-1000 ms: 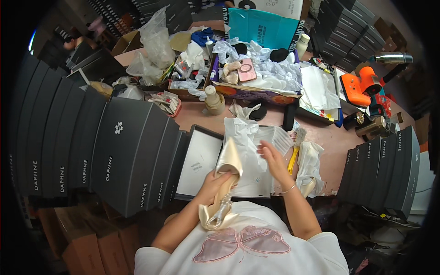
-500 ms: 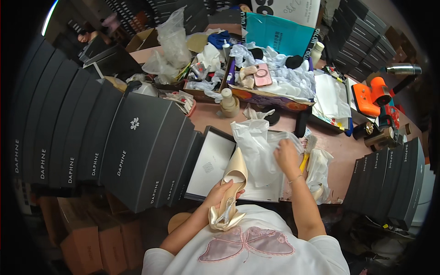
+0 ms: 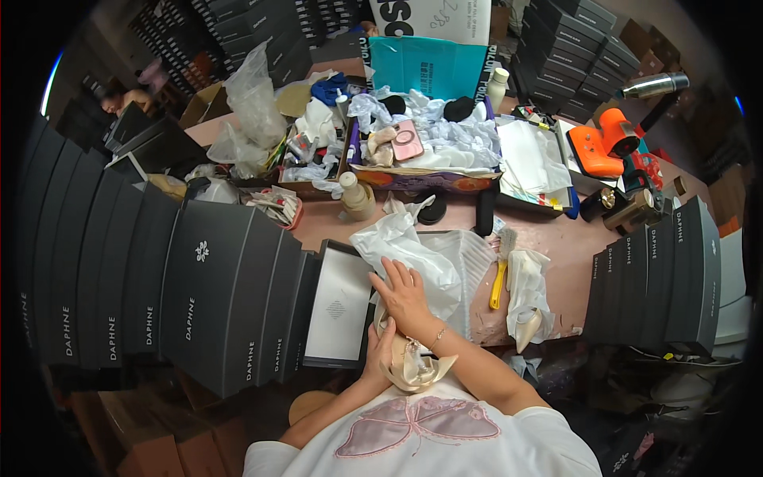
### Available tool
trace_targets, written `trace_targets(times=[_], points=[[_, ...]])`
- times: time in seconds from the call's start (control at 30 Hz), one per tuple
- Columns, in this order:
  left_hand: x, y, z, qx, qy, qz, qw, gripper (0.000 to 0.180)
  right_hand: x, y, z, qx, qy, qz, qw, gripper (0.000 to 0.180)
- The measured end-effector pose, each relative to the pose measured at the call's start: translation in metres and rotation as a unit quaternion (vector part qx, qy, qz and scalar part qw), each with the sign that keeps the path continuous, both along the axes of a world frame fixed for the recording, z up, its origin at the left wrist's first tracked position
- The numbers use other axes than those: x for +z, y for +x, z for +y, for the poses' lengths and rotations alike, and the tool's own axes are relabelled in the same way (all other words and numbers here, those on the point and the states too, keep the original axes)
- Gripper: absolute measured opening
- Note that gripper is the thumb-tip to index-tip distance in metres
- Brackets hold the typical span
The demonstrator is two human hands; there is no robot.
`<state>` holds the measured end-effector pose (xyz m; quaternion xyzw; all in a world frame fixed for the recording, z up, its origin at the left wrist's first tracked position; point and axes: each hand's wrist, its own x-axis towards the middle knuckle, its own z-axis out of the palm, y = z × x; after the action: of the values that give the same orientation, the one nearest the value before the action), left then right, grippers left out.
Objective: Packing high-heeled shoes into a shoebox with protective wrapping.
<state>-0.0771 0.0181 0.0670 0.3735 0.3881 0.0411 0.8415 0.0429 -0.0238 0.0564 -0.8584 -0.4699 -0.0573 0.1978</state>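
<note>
My left hand (image 3: pixel 379 358) grips a cream satin shoe (image 3: pixel 420 380) with a bow and a beaded ornament at its heel end, close in front of my shirt. Spread over the front part of that shoe, my right hand (image 3: pixel 407 300) hides most of the toe; its fingers are apart. Just beyond the fingertips lies crumpled white tissue paper (image 3: pixel 413 250), partly over an open dark shoebox (image 3: pixel 337 306) with a white inside. To the right rests a second cream shoe (image 3: pixel 527 327), partly wrapped in white tissue.
A yellow-handled brush (image 3: pixel 498 282) lies beside the wrapped shoe. Stacked dark shoeboxes (image 3: pixel 214 294) stand at the left, more (image 3: pixel 656 274) at the right. Behind are a bottle (image 3: pixel 356 199), a carton of crumpled paper (image 3: pixel 429 181) with a pink phone (image 3: pixel 408 141), and an orange device (image 3: pixel 600 151).
My right hand has left the tissue at the box's right side and come left over the shoe's toe. The left hand still holds the shoe. The whole view has shifted.
</note>
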Motion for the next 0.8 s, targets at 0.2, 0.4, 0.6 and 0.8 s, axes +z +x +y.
trace_targets(times=[0.2,0.4,0.6,0.8], points=[[-0.006,-0.012,0.034,-0.06,-0.016,-0.003,0.998,0.032,-0.003,0.07,-0.072,-0.168,0.019,0.283,0.944,0.058],[-0.028,0.004,0.035,-0.088,-0.042,0.042,0.994,0.034,-0.089,-0.021,-0.069,0.146,-0.058,0.383,0.91,0.019],[-0.062,-0.001,0.032,-0.053,-0.086,0.067,0.993,0.036,-0.09,0.061,-0.069,-0.094,-0.103,0.252,0.958,0.022],[-0.048,0.001,0.033,-0.022,-0.12,0.045,0.992,0.044,-0.112,0.058,-0.049,-0.108,0.005,0.2,0.974,0.028]])
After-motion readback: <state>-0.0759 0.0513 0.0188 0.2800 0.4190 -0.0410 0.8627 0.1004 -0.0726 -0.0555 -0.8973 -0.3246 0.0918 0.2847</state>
